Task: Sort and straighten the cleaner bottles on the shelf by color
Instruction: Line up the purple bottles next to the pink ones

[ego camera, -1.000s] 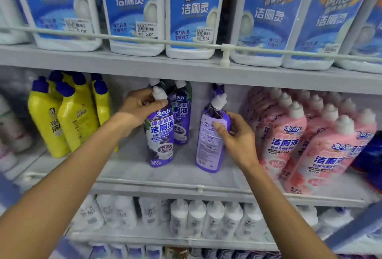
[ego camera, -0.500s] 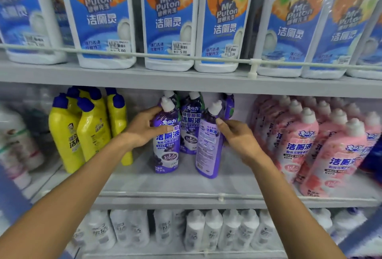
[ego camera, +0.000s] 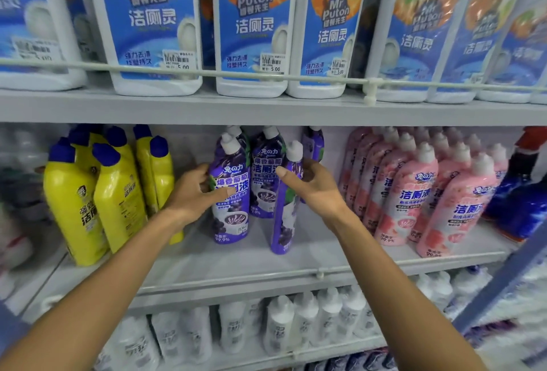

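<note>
A purple bottle is gripped by the left hand. The thumb is laid across its label and the fingers are curled round its left side. The bottle is stood upright on the shelf, label facing out.

Just right of that hand, a second purple bottle is held by the right hand. The thumb is pressed on its shoulder under the white cap and the fingers are wrapped behind it. This bottle is turned edge-on, so only a narrow strip of label is seen. Its base is set on the shelf, nearer the front rail than the first.

Between and behind the two hands, further purple bottles are lined toward the back wall. Just left of the left hand, yellow bottles with blue caps are grouped. Right of the right hand, apart from it, pink bottles with white caps are packed in rows.

Above both hands, large white bottles with blue labels are kept behind a rail. Below the forearms, small white bottles are ranked on a lower level.
</note>
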Demonstrator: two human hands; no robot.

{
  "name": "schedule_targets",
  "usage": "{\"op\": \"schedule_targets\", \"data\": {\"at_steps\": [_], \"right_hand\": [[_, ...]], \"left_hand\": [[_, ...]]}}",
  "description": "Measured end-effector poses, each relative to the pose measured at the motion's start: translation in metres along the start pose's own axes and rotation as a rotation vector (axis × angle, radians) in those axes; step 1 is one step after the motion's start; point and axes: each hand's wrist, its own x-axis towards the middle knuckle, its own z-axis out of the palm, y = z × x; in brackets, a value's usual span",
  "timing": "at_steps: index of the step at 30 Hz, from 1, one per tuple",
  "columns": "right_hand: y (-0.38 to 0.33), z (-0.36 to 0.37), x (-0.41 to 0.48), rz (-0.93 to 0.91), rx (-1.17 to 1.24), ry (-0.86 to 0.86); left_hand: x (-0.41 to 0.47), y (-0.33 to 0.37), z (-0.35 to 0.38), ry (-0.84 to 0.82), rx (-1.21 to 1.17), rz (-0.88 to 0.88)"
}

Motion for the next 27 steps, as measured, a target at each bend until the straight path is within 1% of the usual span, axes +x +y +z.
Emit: {"op": "schedule_targets", "data": {"at_steps": [2, 4, 5, 6, 8, 10, 11, 12, 14, 18, 20, 24, 27], "right_hand": [[-0.004, 0.011, 0.003, 0.009, -0.093, 0.126], [-0.008, 0.025, 0.007, 0.019, -0.28, 0.228], [-0.012, 0.029, 0.009, 0.02, -0.348, 0.254], [-0.013, 0.029, 0.01, 0.017, -0.361, 0.244], [-0.009, 0.023, 0.01, -0.017, -0.243, 0.152], [0.008, 0.01, 0.009, -0.028, -0.11, -0.007], [0.018, 0.004, 0.008, -0.032, -0.101, -0.051], [0.025, 0.001, 0.007, -0.027, -0.089, -0.054], [0.032, 0.007, 0.013, -0.021, -0.132, 0.028], [0.022, 0.042, 0.02, 0.0, -0.288, 0.321], [0.019, 0.058, 0.021, -0.001, -0.321, 0.414], [0.022, 0.072, 0.02, -0.026, -0.25, 0.464], [0.039, 0.067, 0.02, -0.082, -0.193, 0.385]], "left_hand": [[0.004, 0.0, -0.003, -0.033, 0.011, -0.001], [0.006, 0.001, -0.005, -0.047, 0.021, 0.008], [0.007, 0.0, -0.005, -0.042, 0.025, 0.014], [0.007, -0.001, -0.006, -0.03, 0.029, 0.015], [0.006, -0.005, -0.005, -0.002, 0.029, -0.001], [0.002, -0.01, -0.001, 0.011, 0.016, -0.024], [-0.001, -0.013, 0.002, 0.016, 0.007, -0.034], [-0.003, -0.014, 0.004, 0.019, -0.001, -0.044], [-0.003, -0.015, 0.005, 0.01, -0.006, -0.06], [0.004, -0.015, -0.006, -0.055, 0.003, -0.03], [0.007, -0.016, -0.008, -0.049, -0.007, -0.031], [0.013, -0.021, -0.008, -0.054, 0.039, -0.026], [0.013, -0.028, -0.004, 0.028, 0.138, -0.024]]}}
